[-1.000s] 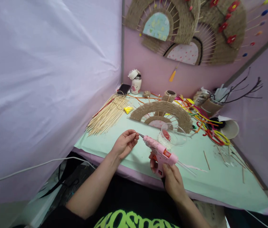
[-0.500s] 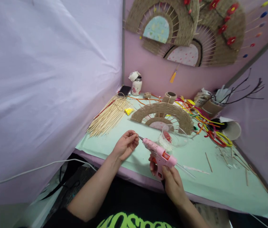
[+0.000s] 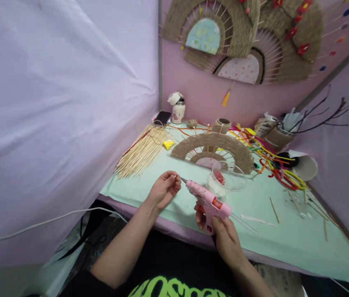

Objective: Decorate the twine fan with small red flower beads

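Observation:
My right hand (image 3: 223, 237) grips a pink hot glue gun (image 3: 207, 200), with a clear glue stick (image 3: 244, 223) poking out of its back end. The metal nozzle points left at the fingertips of my left hand (image 3: 165, 189). Those fingers are closed in a pinch around something tiny and pale, too small to name. Behind the glue gun sits a clear plastic tub (image 3: 228, 177) with something red and white by it. Further back, a twine-woven fan-shaped piece (image 3: 217, 142) with a pink spotted centre rests on the table.
A bundle of thin sticks (image 3: 143, 152) lies at the left, near a yellow packet (image 3: 168, 144). Coloured pipe cleaners (image 3: 285, 175) sprawl at the right. At the back stand a white bottle (image 3: 178, 111), a twine spool (image 3: 221, 126) and a pot with branches (image 3: 277, 138).
The view has shifted very slightly. Both hands keep almost the same pose, with the glue gun's nozzle still at the left fingertips.

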{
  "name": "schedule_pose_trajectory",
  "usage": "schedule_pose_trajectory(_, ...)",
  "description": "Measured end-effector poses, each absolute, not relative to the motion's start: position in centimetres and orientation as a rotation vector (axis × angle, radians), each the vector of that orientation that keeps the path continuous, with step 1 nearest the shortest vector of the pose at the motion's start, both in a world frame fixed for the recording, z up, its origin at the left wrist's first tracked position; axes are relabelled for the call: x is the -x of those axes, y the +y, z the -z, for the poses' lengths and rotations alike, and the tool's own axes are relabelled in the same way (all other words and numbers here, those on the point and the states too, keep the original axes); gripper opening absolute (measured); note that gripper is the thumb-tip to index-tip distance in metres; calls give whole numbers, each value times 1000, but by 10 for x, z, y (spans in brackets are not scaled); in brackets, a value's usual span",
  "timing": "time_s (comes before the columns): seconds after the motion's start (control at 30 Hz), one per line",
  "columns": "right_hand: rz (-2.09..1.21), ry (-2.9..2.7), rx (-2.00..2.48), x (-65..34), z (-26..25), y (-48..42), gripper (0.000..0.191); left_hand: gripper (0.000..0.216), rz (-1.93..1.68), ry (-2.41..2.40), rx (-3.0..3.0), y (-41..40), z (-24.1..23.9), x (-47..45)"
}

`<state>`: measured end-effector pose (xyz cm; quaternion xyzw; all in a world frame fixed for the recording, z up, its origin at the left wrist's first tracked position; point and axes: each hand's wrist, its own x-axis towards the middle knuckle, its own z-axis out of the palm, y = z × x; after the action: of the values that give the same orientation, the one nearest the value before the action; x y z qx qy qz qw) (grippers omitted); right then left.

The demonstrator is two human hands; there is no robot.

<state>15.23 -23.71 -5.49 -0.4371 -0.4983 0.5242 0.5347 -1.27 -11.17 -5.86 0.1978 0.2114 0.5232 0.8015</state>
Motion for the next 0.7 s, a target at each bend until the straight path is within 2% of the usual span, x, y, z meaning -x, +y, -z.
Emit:
schedule_pose_trajectory(0.47,-1248,-1199,1066,-151,56,-237,42,24,-1143,452,-441,-111,58,13)
schedule_pose_trajectory(0.7,-1220,-1218,1081,-151,54,-236,46,29,-1145,537,-411,-110,59,13)
